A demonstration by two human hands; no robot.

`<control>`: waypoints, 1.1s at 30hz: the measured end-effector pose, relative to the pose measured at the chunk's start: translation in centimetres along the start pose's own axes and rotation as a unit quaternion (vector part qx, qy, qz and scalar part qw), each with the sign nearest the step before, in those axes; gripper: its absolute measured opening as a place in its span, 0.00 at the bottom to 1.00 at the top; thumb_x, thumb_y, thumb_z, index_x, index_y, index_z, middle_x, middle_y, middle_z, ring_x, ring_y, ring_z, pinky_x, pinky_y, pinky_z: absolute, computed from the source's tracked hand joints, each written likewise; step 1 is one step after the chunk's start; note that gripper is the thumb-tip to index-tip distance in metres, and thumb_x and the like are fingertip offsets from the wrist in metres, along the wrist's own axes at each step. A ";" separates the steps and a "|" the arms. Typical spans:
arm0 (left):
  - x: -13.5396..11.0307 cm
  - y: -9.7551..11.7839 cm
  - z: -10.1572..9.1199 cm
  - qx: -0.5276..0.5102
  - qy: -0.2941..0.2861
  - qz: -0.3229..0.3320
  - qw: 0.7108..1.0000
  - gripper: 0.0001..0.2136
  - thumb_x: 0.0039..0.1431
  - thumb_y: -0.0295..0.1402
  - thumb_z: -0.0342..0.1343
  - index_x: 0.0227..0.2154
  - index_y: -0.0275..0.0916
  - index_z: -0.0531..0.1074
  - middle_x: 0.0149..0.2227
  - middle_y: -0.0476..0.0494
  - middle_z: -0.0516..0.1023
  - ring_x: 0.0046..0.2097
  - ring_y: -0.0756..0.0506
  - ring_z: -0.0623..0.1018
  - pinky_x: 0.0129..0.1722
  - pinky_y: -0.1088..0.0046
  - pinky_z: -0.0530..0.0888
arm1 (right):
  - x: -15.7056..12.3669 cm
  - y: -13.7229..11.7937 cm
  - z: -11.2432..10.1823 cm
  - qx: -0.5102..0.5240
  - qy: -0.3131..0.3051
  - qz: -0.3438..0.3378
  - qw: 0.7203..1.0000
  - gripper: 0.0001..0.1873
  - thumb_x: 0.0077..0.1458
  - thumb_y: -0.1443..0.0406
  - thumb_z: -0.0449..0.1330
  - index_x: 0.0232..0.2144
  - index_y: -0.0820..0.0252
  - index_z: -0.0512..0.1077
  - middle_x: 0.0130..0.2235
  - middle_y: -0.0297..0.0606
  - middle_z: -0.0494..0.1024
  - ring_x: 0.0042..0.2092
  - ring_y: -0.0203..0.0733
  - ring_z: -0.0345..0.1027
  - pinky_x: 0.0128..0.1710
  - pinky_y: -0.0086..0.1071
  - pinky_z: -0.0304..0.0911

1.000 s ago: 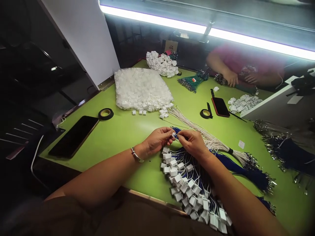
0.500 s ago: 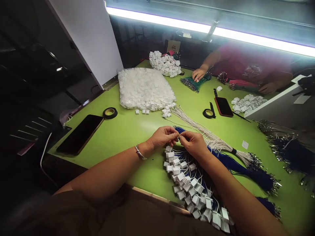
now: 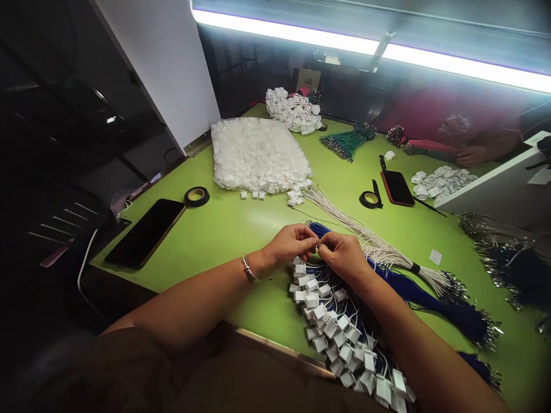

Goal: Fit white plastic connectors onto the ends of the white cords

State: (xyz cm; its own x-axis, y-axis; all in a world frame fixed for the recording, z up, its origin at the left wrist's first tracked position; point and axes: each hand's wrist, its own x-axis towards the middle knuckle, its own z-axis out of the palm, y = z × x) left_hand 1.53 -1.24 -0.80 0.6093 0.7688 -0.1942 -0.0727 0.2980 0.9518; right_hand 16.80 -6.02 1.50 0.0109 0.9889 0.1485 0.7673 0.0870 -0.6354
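Left hand point(image 3: 291, 242) and right hand point(image 3: 344, 256) pinch a small piece point(image 3: 319, 245), mostly hidden, in their grip; wired white connectors point(image 3: 319, 311) lie near them on the tabletop point(image 3: 232, 232).

Tube lights point(image 3: 284, 31) shine above a green table point(image 3: 235, 229).

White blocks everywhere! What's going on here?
Someone's left hand and right hand meet at the fingertips, pinching something small, too hidden to make out. Just below them, white blocks on wires lie heaped at the table's near edge. White wires and blue wires stretch off to the right. Behind sits a bag of more blocks. Across the table, a co-worker's hand is beside pink wires.
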 end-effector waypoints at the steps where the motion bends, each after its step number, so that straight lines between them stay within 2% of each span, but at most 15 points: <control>1: -0.1 0.1 0.1 0.002 0.000 0.001 1.000 0.16 0.47 0.41 0.64 0.29 0.33 0.68 0.20 0.50 0.71 0.21 0.54 0.71 0.20 0.80 0.67 | 0.1 -0.1 -0.5 0.008 -0.015 0.005 1.000 0.09 0.44 0.66 0.54 0.18 0.62 0.72 0.17 0.32 0.70 0.21 0.31 0.59 0.24 0.26 0.54; 4: -0.8 0.6 0.5 0.003 -0.023 0.023 0.999 0.15 0.49 0.40 0.62 0.30 0.33 0.68 0.21 0.50 0.71 0.22 0.54 0.70 0.21 0.79 0.67 | 0.4 0.1 -2.8 0.059 -0.119 0.013 0.991 0.10 0.46 0.64 0.55 0.20 0.62 0.73 0.18 0.31 0.70 0.21 0.31 0.59 0.22 0.26 0.53; 6: -1.6 1.0 0.9 0.034 -0.084 0.064 0.994 0.13 0.51 0.39 0.61 0.31 0.34 0.69 0.24 0.48 0.72 0.24 0.54 0.70 0.25 0.77 0.68 | 0.9 0.5 -4.3 0.112 -0.173 0.010 0.978 0.10 0.47 0.62 0.56 0.25 0.62 0.75 0.22 0.33 0.74 0.24 0.33 0.63 0.24 0.26 0.57; 8: -2.4 1.3 1.5 0.121 -0.183 0.136 0.966 0.10 0.52 0.37 0.60 0.31 0.34 0.72 0.28 0.45 0.75 0.28 0.52 0.72 0.30 0.75 0.70 | 1.4 1.0 -4.8 0.136 -0.129 0.024 0.982 0.12 0.48 0.61 0.56 0.31 0.61 0.76 0.28 0.36 0.78 0.29 0.37 0.68 0.30 0.28 0.62; 10: -3.2 1.3 2.1 0.240 -0.267 0.235 0.903 0.08 0.52 0.36 0.60 0.31 0.36 0.74 0.30 0.42 0.76 0.33 0.50 0.74 0.36 0.73 0.71 | 2.0 1.3 -4.0 0.066 -0.047 0.029 0.996 0.13 0.50 0.61 0.55 0.33 0.61 0.76 0.32 0.38 0.79 0.32 0.39 0.70 0.33 0.30 0.63; 13: -3.9 1.0 2.9 0.355 -0.300 0.349 0.813 0.08 0.53 0.37 0.59 0.32 0.38 0.77 0.32 0.40 0.77 0.36 0.47 0.74 0.41 0.71 0.70 | 2.6 1.3 -1.6 -0.161 0.020 0.014 0.987 0.13 0.53 0.60 0.55 0.37 0.58 0.75 0.39 0.42 0.77 0.36 0.41 0.69 0.34 0.32 0.61; 16: -4.0 1.2 3.2 0.364 -0.299 0.375 0.798 0.07 0.54 0.36 0.58 0.30 0.40 0.78 0.33 0.40 0.77 0.36 0.47 0.74 0.43 0.72 0.69 | 2.8 1.3 0.1 -0.294 0.005 0.026 0.956 0.12 0.56 0.60 0.53 0.35 0.57 0.75 0.39 0.42 0.76 0.36 0.42 0.69 0.32 0.32 0.57; 18: -3.7 1.6 2.7 0.335 -0.260 0.369 0.827 0.06 0.55 0.34 0.57 0.30 0.40 0.78 0.36 0.40 0.77 0.39 0.47 0.75 0.45 0.73 0.69 | 2.8 1.5 0.3 -0.301 0.003 0.012 0.954 0.13 0.57 0.61 0.52 0.31 0.57 0.75 0.35 0.39 0.76 0.35 0.41 0.68 0.32 0.32 0.55; 19: -3.4 2.0 2.1 0.323 -0.212 0.360 0.849 0.06 0.55 0.34 0.57 0.31 0.40 0.78 0.37 0.40 0.77 0.40 0.47 0.75 0.45 0.74 0.69 | 2.8 1.7 0.2 -0.298 0.017 -0.004 0.954 0.13 0.57 0.61 0.52 0.29 0.58 0.75 0.34 0.39 0.76 0.34 0.40 0.67 0.32 0.32 0.55; 21: -2.6 2.8 0.0 0.329 -0.057 0.330 0.883 0.08 0.58 0.35 0.54 0.33 0.39 0.77 0.38 0.40 0.76 0.41 0.46 0.74 0.46 0.72 0.69 | 2.5 1.9 0.1 -0.315 0.041 -0.043 0.947 0.13 0.57 0.62 0.53 0.27 0.59 0.74 0.32 0.39 0.75 0.31 0.39 0.66 0.29 0.32 0.52; 22: -2.0 3.2 -1.4 0.351 0.040 0.308 0.883 0.09 0.59 0.35 0.53 0.34 0.39 0.77 0.37 0.40 0.76 0.41 0.46 0.74 0.46 0.70 0.69 | 2.4 1.9 0.1 -0.332 0.056 -0.061 0.940 0.13 0.58 0.62 0.52 0.26 0.59 0.73 0.31 0.39 0.75 0.29 0.38 0.64 0.28 0.32 0.49; 24: -0.7 3.7 -4.5 0.426 0.218 0.261 0.838 0.09 0.60 0.34 0.51 0.34 0.38 0.76 0.36 0.39 0.75 0.42 0.43 0.72 0.48 0.65 0.68 | 1.9 1.7 0.1 -0.369 0.084 -0.085 0.922 0.14 0.58 0.63 0.51 0.25 0.60 0.72 0.29 0.39 0.73 0.26 0.36 0.61 0.25 0.32 0.45; 26: 0.6 3.9 -7.4 0.503 0.309 0.209 0.780 0.08 0.58 0.29 0.52 0.37 0.37 0.76 0.40 0.37 0.73 0.45 0.41 0.70 0.51 0.62 0.65 | 1.4 1.3 0.1 -0.389 0.098 -0.099 0.911 0.14 0.59 0.63 0.51 0.25 0.61 0.71 0.29 0.39 0.72 0.24 0.34 0.58 0.24 0.33 0.42; 29: 2.2 3.2 -9.9 0.582 0.334 0.139 0.729 0.10 0.57 0.26 0.52 0.39 0.34 0.75 0.40 0.36 0.71 0.46 0.40 0.67 0.50 0.62 0.65 | 0.9 0.9 0.1 -0.374 0.091 -0.116 0.915 0.15 0.60 0.63 0.51 0.25 0.61 0.71 0.29 0.39 0.72 0.24 0.34 0.58 0.25 0.32 0.42; 33: 3.0 2.2 -10.0 0.635 0.308 0.127 0.697 0.07 0.57 0.27 0.52 0.34 0.33 0.76 0.41 0.35 0.70 0.47 0.39 0.66 0.47 0.64 0.66 | 0.7 0.9 0.4 -0.307 0.045 -0.139 0.940 0.13 0.60 0.63 0.51 0.28 0.60 0.73 0.31 0.38 0.73 0.29 0.36 0.63 0.27 0.31 0.48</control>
State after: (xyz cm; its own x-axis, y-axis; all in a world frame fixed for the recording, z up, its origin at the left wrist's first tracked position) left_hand -4.74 7.39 -1.64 0.2206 0.9196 0.3252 0.8792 -0.3318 0.3419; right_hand 17.23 -5.21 0.76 -0.2120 0.9212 0.3263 0.9737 0.2276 -0.0099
